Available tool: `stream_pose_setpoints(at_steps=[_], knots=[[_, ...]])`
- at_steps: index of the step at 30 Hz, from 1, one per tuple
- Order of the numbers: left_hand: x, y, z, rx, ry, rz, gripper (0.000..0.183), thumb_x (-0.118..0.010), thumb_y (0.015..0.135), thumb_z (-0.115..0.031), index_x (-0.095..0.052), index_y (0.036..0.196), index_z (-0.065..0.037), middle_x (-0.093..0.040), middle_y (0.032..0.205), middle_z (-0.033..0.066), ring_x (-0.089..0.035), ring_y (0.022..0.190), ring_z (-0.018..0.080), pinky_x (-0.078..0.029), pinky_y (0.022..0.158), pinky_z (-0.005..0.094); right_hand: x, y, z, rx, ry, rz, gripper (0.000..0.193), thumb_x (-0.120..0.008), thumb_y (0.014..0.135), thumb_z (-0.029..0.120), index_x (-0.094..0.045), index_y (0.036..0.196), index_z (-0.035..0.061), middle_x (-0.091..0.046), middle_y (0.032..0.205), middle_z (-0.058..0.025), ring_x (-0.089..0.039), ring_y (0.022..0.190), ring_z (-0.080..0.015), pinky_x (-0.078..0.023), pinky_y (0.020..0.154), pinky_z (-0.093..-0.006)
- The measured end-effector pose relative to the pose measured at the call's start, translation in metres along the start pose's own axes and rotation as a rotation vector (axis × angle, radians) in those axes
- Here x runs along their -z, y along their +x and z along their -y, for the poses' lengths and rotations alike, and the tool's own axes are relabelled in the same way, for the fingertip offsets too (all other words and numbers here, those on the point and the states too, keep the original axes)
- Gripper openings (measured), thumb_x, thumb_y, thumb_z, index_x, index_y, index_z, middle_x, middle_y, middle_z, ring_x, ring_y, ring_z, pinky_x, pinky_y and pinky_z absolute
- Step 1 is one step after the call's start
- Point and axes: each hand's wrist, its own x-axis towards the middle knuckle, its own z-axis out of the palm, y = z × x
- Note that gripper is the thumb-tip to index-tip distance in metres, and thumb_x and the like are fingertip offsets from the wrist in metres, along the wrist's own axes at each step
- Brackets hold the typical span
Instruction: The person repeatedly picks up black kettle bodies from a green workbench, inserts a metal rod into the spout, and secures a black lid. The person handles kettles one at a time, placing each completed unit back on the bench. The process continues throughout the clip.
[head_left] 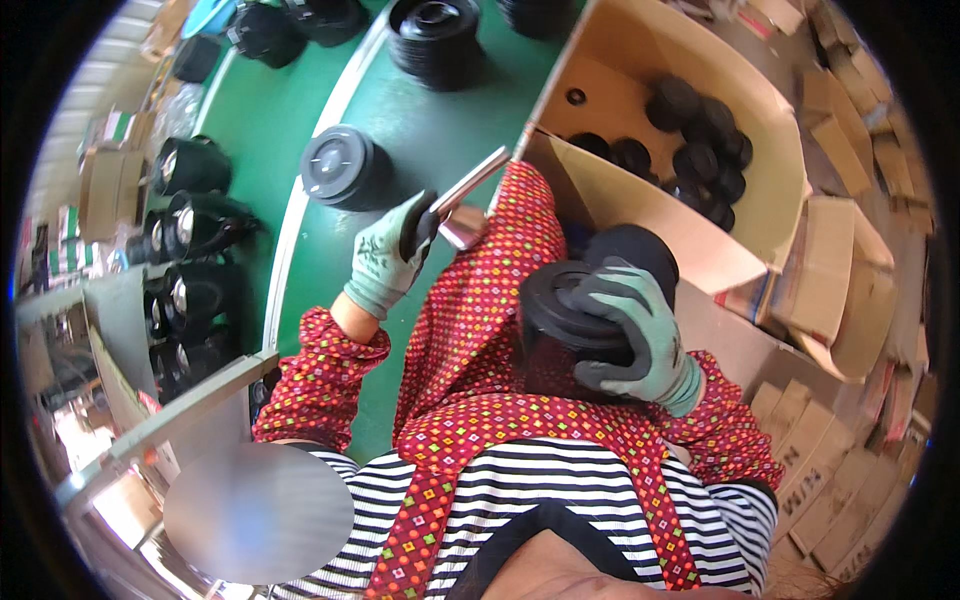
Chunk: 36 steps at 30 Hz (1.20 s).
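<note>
My left hand [390, 255], in a grey-green work glove with dark fingertips, is closed around a silvery metal tool [478, 180] with a long bar and a shiny block; its exact kind is unclear. My right hand [640, 335], gloved alike, grips a black ribbed round canister-like part [555, 305] on my lap, fingers over its top and side. Right behind it stands another dark round part [640, 250], partly hidden by the glove. A black round part with a ringed lid [340, 165] sits on the green surface, just beyond my left hand.
An open cardboard box [680, 50] at the far right holds several black round parts [700, 150]. More stacked black parts [435, 40] stand on the green worktop [400, 130]. Black parts with shiny centres [200, 225] line the left. Flattened cartons [830, 480] lie at right.
</note>
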Motion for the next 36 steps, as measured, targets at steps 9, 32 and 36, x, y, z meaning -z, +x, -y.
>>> stream_pose_setpoints(at_steps=[9,32,36], knots=[[0.035,-0.063,-0.016,0.076,-0.111,-0.064,0.1,-0.093,0.074,-0.029,-0.043,0.157,-0.005,-0.044,0.155,0.0286,-0.042,0.146,0.0483,-0.04,0.119,0.054,0.006,0.075,0.01,-0.306,0.368,-0.557,0.02,-0.07,0.099,0.017,-0.066,0.106,-0.0016,-0.063,0.106,-0.0068,-0.064,0.102,-0.0189,-0.051,0.095,-0.0324],[0.151,0.205,0.243,0.735,-0.101,-0.604,0.05,-0.073,0.092,-0.053,-0.079,0.109,-0.007,-0.08,0.102,0.0153,-0.075,0.099,0.0337,-0.056,0.089,0.0447,-0.152,0.137,-0.052,-0.225,0.343,-0.157,0.04,-0.065,0.102,0.003,-0.057,0.142,-0.0025,-0.067,0.132,-0.0126,-0.065,0.119,-0.0188,-0.05,0.105,-0.0312],[0.133,0.202,0.225,0.738,-0.037,-0.651,0.071,-0.075,0.088,-0.062,-0.07,0.129,-0.004,-0.072,0.123,0.0232,-0.067,0.12,0.0394,-0.053,0.103,0.0456,-0.143,0.138,-0.042,-0.264,0.392,-0.171,0.036,-0.066,0.103,0.007,-0.061,0.137,-0.0041,-0.068,0.129,-0.0126,-0.065,0.116,-0.0196,-0.051,0.103,-0.032]])
